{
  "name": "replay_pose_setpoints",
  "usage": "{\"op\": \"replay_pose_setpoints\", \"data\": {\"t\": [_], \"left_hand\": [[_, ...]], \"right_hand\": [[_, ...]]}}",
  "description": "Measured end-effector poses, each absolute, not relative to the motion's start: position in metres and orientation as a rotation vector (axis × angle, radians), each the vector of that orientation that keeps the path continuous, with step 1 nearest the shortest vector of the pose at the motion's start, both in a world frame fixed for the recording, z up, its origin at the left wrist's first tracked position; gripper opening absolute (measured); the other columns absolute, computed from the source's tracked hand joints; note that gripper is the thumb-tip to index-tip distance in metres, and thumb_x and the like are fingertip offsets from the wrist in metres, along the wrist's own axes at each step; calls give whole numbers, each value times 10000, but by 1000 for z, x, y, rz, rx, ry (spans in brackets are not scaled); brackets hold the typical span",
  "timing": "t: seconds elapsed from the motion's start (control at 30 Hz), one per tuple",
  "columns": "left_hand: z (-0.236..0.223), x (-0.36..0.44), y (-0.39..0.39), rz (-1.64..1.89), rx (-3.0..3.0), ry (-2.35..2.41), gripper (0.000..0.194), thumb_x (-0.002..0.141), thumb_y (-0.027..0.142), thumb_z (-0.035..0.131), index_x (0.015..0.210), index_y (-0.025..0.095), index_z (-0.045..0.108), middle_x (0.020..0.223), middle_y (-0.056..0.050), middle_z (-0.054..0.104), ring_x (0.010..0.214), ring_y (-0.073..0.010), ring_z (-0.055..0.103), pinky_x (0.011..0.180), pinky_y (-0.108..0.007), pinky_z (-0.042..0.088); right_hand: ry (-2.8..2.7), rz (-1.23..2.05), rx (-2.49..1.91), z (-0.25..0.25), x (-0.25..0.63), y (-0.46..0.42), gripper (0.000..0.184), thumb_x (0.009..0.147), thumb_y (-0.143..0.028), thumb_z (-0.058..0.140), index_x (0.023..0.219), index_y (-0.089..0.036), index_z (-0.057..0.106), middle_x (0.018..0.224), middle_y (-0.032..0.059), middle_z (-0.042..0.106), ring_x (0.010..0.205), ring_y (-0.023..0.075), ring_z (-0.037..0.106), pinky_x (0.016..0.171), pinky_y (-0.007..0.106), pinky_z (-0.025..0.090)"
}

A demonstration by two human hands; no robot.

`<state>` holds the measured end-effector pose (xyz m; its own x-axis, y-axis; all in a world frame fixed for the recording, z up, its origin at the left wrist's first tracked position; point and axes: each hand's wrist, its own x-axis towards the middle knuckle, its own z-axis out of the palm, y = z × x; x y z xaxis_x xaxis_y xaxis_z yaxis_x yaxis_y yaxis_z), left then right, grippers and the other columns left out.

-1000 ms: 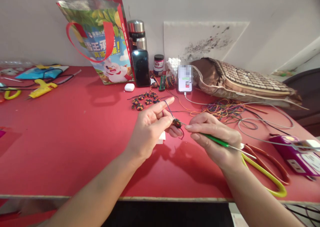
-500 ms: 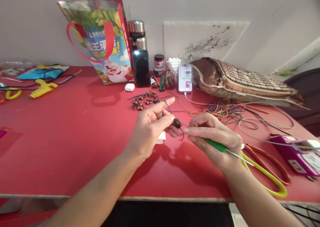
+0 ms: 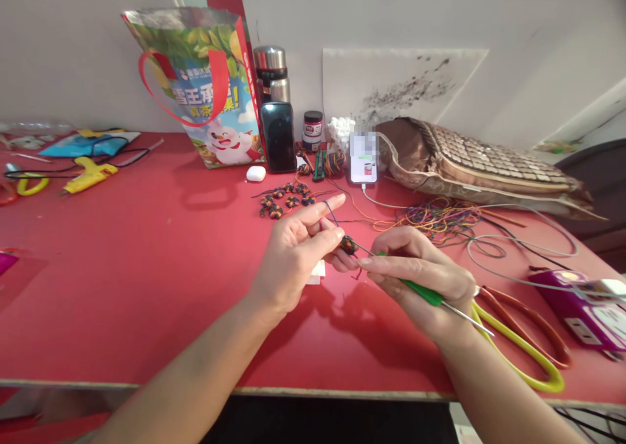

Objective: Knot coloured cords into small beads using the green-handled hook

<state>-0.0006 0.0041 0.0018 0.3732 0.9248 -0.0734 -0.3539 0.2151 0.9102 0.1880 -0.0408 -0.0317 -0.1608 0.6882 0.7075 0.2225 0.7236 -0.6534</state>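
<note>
While the left hand pinches a small, dark multicoloured yarn piece above the red bench in the head view, a thin dark-blue strand runs over its raised index finger. The right hand's grip is wrapped round a slim metal needle-like tool with a green handle, tip at the piece, too small to read. I'd keep the strand evenly taut and ease the tool, no yanking.
</note>
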Motion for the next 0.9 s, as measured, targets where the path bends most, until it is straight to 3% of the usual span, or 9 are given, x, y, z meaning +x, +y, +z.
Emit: {"op": "replay_pose_setpoints", "data": {"t": [0.2, 0.37, 0.5, 0.63, 0.9], "left_hand": [[2, -1, 3, 1010, 987, 807, 549, 824, 201, 749, 1370, 142, 761, 660, 49, 655, 526, -124, 691, 555, -230, 587], [0, -2, 4, 996, 1014, 802, 542, 825, 184, 705, 1361, 161, 773, 655, 60, 612, 509, -108, 665, 543, -221, 564], [0, -2, 3, 995, 1033, 753, 591, 854, 251, 770, 1432, 140, 716, 706, 38, 658, 569, -126, 699, 558, -224, 566], [4, -1, 1, 1002, 1027, 703, 674, 788, 196, 868, 1439, 148, 701, 758, 44, 661, 627, -121, 715, 643, -234, 590], [7, -2, 0, 1030, 1017, 678, 682, 739, 126, 899, 1399, 190, 739, 770, 44, 661, 617, -103, 661, 603, -228, 548]], "right_hand": [[-1759, 425, -767, -31, 188, -43, 475, 941, -27, 658, 1222, -353, 859, 916, 54, 670, 683, 155, 640, 525, 282, 510], [-1760, 395, -766, -32, 187, -42, 541, 915, -3, 686, 1272, -379, 840, 912, 46, 680, 717, 167, 663, 555, 290, 537], [-1731, 354, -772, -35, 184, -42, 566, 934, -18, 707, 1368, -371, 792, 939, 49, 717, 791, 183, 716, 628, 297, 596], [-1667, 273, -844, -39, 181, -45, 558, 958, -36, 702, 1434, -322, 751, 948, 63, 750, 800, 187, 735, 659, 297, 621], [-1695, 290, -847, -16, 180, -48, 471, 962, -23, 688, 1333, -287, 809, 924, 59, 770, 760, 170, 739, 630, 270, 615]]}}
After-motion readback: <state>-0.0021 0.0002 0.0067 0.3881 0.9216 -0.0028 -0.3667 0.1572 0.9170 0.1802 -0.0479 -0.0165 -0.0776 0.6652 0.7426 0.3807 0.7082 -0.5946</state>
